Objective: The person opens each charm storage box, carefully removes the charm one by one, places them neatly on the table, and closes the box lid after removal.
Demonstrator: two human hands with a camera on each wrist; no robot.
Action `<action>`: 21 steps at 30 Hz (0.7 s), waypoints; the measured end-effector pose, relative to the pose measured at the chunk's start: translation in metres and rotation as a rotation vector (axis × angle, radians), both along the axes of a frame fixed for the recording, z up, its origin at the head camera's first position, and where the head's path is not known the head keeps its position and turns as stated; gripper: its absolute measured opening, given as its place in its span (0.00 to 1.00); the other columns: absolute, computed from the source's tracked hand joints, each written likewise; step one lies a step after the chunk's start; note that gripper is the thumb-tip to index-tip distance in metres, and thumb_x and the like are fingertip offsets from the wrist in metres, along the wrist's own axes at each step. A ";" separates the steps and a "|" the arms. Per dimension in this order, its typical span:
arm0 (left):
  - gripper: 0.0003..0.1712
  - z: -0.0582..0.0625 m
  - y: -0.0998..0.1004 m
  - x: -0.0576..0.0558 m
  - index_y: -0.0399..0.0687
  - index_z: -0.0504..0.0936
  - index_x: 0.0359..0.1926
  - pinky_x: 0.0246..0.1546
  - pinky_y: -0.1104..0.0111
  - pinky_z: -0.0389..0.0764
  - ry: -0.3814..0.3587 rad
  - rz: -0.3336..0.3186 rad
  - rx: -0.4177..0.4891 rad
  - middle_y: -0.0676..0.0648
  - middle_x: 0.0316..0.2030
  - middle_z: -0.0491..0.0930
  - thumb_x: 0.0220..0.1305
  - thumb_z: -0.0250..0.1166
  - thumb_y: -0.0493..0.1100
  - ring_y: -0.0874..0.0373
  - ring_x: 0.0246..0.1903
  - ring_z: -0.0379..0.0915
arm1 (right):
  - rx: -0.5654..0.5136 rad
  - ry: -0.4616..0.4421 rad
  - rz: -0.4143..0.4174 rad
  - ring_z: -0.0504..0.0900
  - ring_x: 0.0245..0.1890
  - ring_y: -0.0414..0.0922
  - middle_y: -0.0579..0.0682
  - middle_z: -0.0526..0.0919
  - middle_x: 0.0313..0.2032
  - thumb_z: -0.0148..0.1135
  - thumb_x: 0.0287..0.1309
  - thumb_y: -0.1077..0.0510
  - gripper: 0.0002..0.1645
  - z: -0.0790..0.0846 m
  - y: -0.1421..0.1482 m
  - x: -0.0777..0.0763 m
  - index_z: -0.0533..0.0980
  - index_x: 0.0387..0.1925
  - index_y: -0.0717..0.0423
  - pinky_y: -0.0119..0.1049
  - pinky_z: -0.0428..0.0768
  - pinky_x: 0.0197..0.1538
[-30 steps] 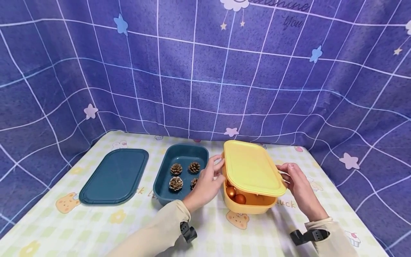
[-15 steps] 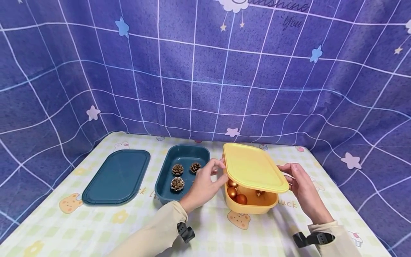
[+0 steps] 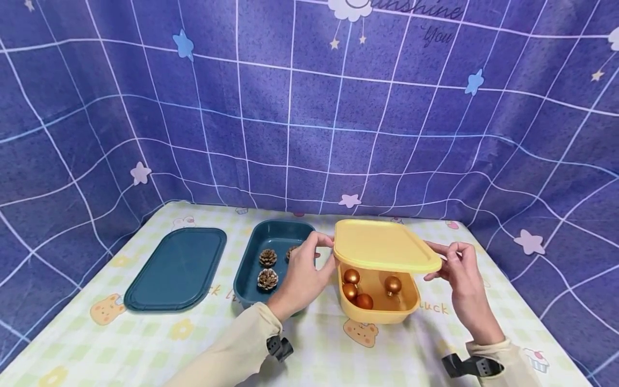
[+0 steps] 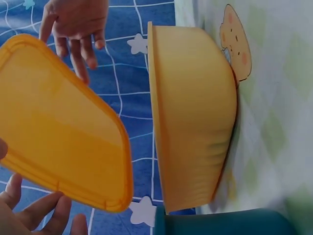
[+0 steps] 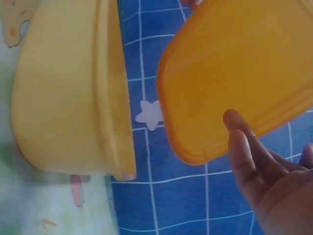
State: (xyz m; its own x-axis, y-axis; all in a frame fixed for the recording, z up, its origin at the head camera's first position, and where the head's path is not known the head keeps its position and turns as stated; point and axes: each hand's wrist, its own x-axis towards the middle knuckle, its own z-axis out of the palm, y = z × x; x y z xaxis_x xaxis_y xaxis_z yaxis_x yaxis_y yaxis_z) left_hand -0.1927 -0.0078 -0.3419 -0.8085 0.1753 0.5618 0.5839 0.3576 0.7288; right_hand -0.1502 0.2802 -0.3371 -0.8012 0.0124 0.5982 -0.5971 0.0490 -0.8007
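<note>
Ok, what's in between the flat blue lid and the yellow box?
In the head view, the blue box with pinecones sits between the blue lid and the yellow box; the left hand is there too.

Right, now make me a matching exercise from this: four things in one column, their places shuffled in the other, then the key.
Things:
1. Yellow lid
2. Teal lid
3. Pinecones
4. Shiny orange baubles

Places:
A. Inside the yellow box
B. Flat on the tablecloth
C. Held between the left hand and the right hand
D. Inside the teal box

Right pairs: 1-C, 2-B, 3-D, 4-A
</note>
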 end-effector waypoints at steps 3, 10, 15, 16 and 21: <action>0.04 0.003 0.000 -0.001 0.48 0.78 0.40 0.50 0.56 0.83 0.058 0.029 0.001 0.49 0.50 0.86 0.68 0.64 0.42 0.54 0.52 0.81 | 0.010 0.052 0.048 0.89 0.37 0.38 0.43 0.86 0.52 0.34 0.79 0.62 0.10 0.003 0.001 0.002 0.62 0.38 0.56 0.31 0.82 0.34; 0.03 0.002 -0.001 0.000 0.50 0.79 0.40 0.51 0.64 0.78 0.128 0.019 -0.013 0.53 0.42 0.80 0.69 0.63 0.43 0.58 0.46 0.78 | 0.296 0.102 -0.059 0.86 0.35 0.34 0.42 0.90 0.39 0.33 0.77 0.65 0.19 0.000 0.005 0.005 0.73 0.48 0.60 0.27 0.81 0.38; 0.07 0.002 -0.003 0.001 0.47 0.76 0.45 0.61 0.57 0.78 0.173 -0.071 0.048 0.48 0.46 0.76 0.70 0.62 0.42 0.55 0.53 0.76 | 0.263 0.299 -0.013 0.84 0.49 0.38 0.48 0.83 0.54 0.40 0.73 0.71 0.20 -0.003 0.005 0.001 0.71 0.59 0.74 0.24 0.81 0.46; 0.08 0.002 -0.004 0.001 0.45 0.76 0.47 0.62 0.55 0.79 0.173 -0.093 0.065 0.47 0.48 0.75 0.70 0.62 0.41 0.54 0.55 0.75 | 0.243 0.329 0.017 0.83 0.53 0.39 0.50 0.81 0.57 0.42 0.72 0.72 0.20 -0.002 0.004 0.000 0.69 0.61 0.77 0.24 0.81 0.49; 0.16 0.002 0.003 0.005 0.39 0.73 0.56 0.63 0.56 0.79 0.078 -0.221 0.159 0.40 0.56 0.76 0.69 0.61 0.36 0.49 0.59 0.79 | 0.197 0.240 0.059 0.79 0.59 0.39 0.52 0.79 0.58 0.48 0.68 0.72 0.30 -0.004 0.001 -0.002 0.61 0.70 0.73 0.23 0.79 0.55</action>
State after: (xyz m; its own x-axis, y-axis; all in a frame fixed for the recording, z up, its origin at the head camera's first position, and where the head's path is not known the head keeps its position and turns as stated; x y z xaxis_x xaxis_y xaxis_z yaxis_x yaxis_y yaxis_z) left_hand -0.1880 -0.0048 -0.3396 -0.7140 0.2467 0.6553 0.6913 0.1001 0.7156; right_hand -0.1525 0.2813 -0.3415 -0.6324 -0.1649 0.7569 -0.7746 0.1482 -0.6149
